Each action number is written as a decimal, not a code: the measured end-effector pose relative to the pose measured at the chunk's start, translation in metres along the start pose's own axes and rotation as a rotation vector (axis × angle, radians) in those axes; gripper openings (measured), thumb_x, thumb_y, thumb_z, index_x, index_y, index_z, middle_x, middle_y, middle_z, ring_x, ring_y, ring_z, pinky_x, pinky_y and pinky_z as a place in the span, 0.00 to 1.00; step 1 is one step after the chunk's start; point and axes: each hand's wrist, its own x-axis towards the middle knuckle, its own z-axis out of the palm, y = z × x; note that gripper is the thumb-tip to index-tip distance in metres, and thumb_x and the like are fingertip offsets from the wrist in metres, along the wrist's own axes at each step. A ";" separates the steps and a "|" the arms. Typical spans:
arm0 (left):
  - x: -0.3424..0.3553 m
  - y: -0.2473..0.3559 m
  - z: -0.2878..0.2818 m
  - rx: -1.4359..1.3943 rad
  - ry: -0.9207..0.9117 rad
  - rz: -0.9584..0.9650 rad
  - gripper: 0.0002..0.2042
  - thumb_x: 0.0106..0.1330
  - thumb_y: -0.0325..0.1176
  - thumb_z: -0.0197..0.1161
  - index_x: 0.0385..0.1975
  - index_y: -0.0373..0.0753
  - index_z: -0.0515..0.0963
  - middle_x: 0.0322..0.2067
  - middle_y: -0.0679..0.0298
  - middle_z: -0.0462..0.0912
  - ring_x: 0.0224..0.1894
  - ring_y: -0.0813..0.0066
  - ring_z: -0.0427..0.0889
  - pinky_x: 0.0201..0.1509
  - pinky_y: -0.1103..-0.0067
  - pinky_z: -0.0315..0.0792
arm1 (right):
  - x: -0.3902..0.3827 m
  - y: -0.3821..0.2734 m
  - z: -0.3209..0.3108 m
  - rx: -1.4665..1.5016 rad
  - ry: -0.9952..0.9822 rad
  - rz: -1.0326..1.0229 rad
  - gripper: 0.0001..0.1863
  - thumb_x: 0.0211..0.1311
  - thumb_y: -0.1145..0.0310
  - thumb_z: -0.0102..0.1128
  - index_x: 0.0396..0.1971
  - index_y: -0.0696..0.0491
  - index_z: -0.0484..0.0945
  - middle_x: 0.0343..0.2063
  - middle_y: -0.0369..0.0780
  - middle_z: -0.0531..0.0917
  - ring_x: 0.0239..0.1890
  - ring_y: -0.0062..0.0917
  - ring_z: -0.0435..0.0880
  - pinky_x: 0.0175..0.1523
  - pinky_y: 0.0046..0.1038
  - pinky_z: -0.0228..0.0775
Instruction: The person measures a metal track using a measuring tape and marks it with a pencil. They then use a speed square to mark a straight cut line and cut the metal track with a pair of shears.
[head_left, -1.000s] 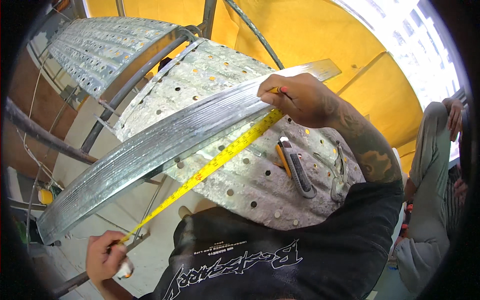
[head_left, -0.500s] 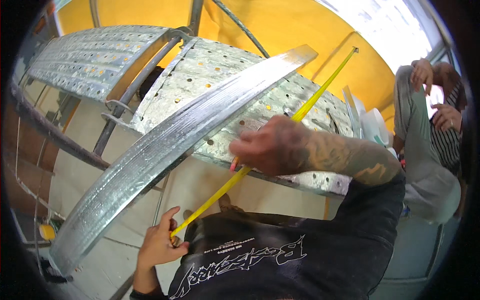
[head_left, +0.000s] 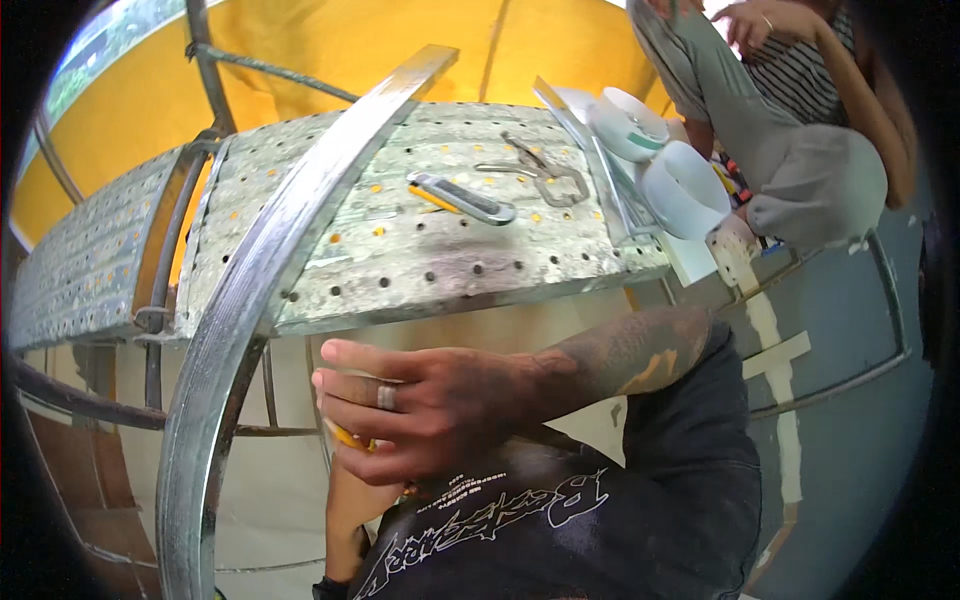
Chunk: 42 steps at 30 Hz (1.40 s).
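Silvery metal strip (head_left: 265, 250) across perforated platform (head_left: 560, 240)

Long, shiny, finely ribbed, jutting past both platform edges. Lying near a loosely curled right hand (head_left: 420, 410), a yellow piece (head_left: 348, 436) and a mostly hidden left hand (head_left: 352, 488). Cannot tell either grip.

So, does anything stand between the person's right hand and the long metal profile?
Nothing visible does: between the right hand and the metal profile this view shows an open gap, though its depth is unclear. The utility knife lies off that line, on the platform.
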 end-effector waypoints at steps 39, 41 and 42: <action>0.311 0.199 0.049 0.410 0.476 0.353 0.38 0.64 0.32 0.72 0.74 0.35 0.62 0.64 0.50 0.70 0.62 0.56 0.75 0.62 0.67 0.71 | -0.406 -0.204 -0.201 -0.048 0.468 1.150 0.16 0.65 0.64 0.71 0.52 0.46 0.82 0.27 0.37 0.85 0.25 0.33 0.82 0.33 0.37 0.74; 0.312 0.202 0.053 0.341 0.503 0.411 0.36 0.62 0.35 0.73 0.70 0.33 0.66 0.61 0.51 0.73 0.60 0.56 0.77 0.62 0.67 0.72 | -0.403 -0.199 -0.199 -0.091 0.440 1.101 0.16 0.66 0.64 0.70 0.52 0.46 0.82 0.26 0.37 0.83 0.24 0.33 0.81 0.32 0.37 0.74; 0.315 0.202 0.056 0.338 0.509 0.365 0.36 0.62 0.35 0.73 0.70 0.33 0.66 0.61 0.51 0.73 0.60 0.56 0.77 0.62 0.67 0.72 | -0.403 -0.197 -0.198 -0.095 0.354 1.129 0.15 0.66 0.64 0.70 0.51 0.45 0.82 0.24 0.37 0.82 0.23 0.33 0.80 0.31 0.37 0.73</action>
